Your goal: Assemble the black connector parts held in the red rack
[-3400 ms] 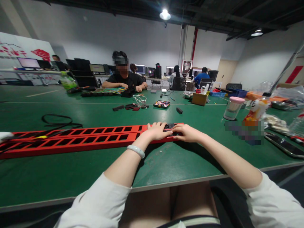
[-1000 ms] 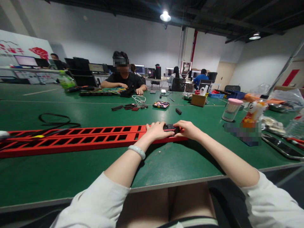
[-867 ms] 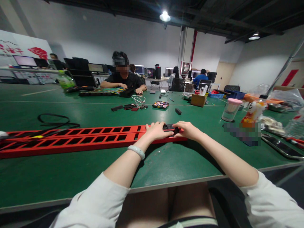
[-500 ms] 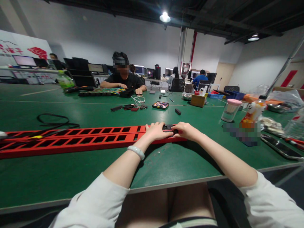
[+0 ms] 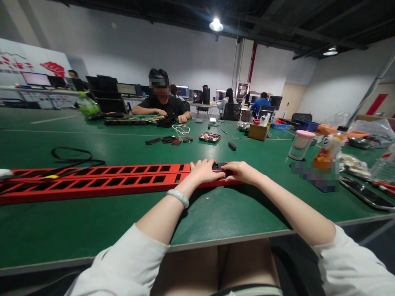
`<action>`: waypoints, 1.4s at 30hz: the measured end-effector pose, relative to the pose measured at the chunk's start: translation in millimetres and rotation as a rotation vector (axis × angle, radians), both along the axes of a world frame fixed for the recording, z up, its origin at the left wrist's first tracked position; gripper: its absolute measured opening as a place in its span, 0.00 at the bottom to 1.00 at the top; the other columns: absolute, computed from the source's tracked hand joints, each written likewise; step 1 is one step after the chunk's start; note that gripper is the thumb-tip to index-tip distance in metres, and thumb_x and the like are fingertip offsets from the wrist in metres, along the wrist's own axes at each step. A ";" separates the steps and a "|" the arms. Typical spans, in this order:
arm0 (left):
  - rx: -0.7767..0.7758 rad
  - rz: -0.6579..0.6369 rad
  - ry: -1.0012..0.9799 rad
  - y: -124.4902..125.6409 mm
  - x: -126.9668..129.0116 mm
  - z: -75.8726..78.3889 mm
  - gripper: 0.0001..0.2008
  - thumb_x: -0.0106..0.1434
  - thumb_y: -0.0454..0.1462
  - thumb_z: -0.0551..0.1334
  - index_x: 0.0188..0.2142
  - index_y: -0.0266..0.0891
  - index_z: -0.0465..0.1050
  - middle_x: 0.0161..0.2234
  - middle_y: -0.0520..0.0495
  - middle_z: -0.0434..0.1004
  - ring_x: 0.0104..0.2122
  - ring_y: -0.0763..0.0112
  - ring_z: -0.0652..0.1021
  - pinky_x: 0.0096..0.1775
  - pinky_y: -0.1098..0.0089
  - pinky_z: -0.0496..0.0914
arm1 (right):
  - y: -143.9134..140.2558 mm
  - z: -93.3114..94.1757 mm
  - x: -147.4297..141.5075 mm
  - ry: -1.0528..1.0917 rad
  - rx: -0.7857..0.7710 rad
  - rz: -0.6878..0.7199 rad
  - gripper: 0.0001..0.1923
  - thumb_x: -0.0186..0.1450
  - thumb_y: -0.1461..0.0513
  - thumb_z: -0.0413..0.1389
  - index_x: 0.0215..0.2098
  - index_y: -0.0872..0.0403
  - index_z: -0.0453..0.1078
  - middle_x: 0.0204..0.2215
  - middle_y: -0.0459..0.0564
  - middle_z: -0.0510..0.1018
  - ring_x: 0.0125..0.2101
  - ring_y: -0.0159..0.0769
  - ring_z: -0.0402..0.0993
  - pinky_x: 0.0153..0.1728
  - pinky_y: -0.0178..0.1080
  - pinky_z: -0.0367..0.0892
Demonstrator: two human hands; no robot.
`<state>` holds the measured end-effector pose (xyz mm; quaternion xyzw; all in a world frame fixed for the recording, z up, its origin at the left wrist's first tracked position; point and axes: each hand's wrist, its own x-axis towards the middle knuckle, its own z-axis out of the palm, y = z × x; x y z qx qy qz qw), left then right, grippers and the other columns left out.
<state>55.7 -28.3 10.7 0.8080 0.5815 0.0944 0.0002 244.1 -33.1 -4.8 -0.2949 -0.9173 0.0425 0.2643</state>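
Observation:
A long red slotted frame (image 5: 114, 181) lies across the green table in front of me, with two rows of rectangular openings. My left hand (image 5: 203, 172) is wrapped over it near the right end, fingers on the far side and thumb reaching a small black part (image 5: 219, 166) set into the frame. At that same black part, my right hand (image 5: 240, 172) closes in from the right, its fingertips bent and pressing on it. The fingertips partly cover the part, so its exact kind cannot be made out. Black cables (image 5: 61, 170) with a yellow band lie over the frame's left portion.
Across the table (image 5: 123, 234) a person (image 5: 162, 105) sits behind bundled coloured wires (image 5: 151, 119). Mid-table lie a small tray (image 5: 210, 137), a black block (image 5: 232, 146) and a white cable (image 5: 181, 130). To the right stand a pink-lidded cup (image 5: 300, 146), a bottle (image 5: 328, 150) and a phone (image 5: 367, 192).
My right fingers have shifted slightly on the black part. The whole view has moved a little; the red frame and my left hand keep their places.

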 end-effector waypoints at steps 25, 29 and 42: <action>0.031 -0.012 0.003 2.0 -1.4 -3.6 0.37 0.44 0.65 0.48 0.45 0.45 0.64 0.45 0.40 0.67 0.45 0.48 0.65 0.45 0.49 0.54 | -17.7 5.6 -2.7 -0.040 -0.087 -0.100 0.20 0.59 0.70 0.46 0.47 0.50 0.67 0.34 0.48 0.76 0.28 0.30 0.71 0.30 0.30 0.62; 0.041 -0.011 0.003 2.7 -1.2 -5.4 0.37 0.44 0.64 0.48 0.45 0.45 0.64 0.45 0.41 0.67 0.45 0.48 0.65 0.45 0.49 0.54 | -14.3 3.3 -4.5 0.017 -0.077 -0.032 0.21 0.58 0.72 0.46 0.46 0.50 0.68 0.42 0.48 0.74 0.40 0.34 0.71 0.41 0.35 0.64; 0.091 -0.023 -0.001 -4.3 -1.5 -9.0 0.31 0.52 0.59 0.46 0.47 0.42 0.63 0.46 0.39 0.66 0.46 0.48 0.64 0.46 0.46 0.52 | -1.7 -12.8 -1.9 0.052 0.012 -0.143 0.18 0.61 0.64 0.45 0.50 0.55 0.64 0.46 0.54 0.70 0.46 0.36 0.66 0.47 0.39 0.62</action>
